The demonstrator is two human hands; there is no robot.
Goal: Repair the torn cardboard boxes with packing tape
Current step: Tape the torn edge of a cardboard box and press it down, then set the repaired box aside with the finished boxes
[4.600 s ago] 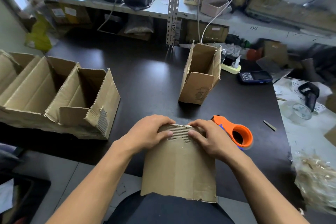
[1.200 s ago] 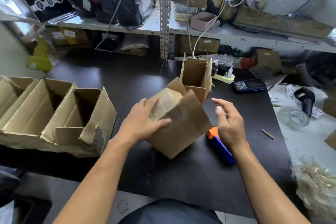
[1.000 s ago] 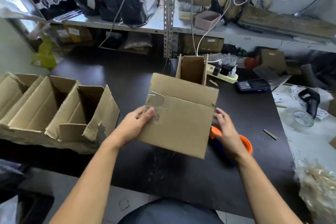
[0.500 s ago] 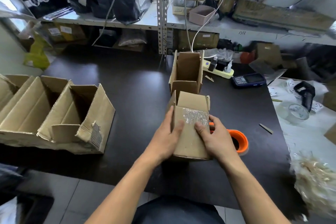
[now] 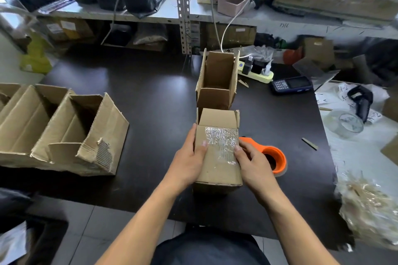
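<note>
A small cardboard box stands on the black table in front of me, with a wrinkled patch of clear packing tape on its near face. My left hand grips the box's left side, thumb on the front face by the tape. My right hand holds the right side, thumb pressing the tape's right edge. An orange tape dispenser lies right behind my right hand. A second small open box stands just beyond the one I hold.
Several large open boxes, one with a torn corner, lie at the left. A handheld device, power strip, clear tape roll and black scanner sit at the right. Cluttered shelves stand behind. A plastic bag is at the right edge.
I turned the box from flat and lifted to upright on the table behind the other box. Both hands have settled on its sides, thumbs on the taped patch.
</note>
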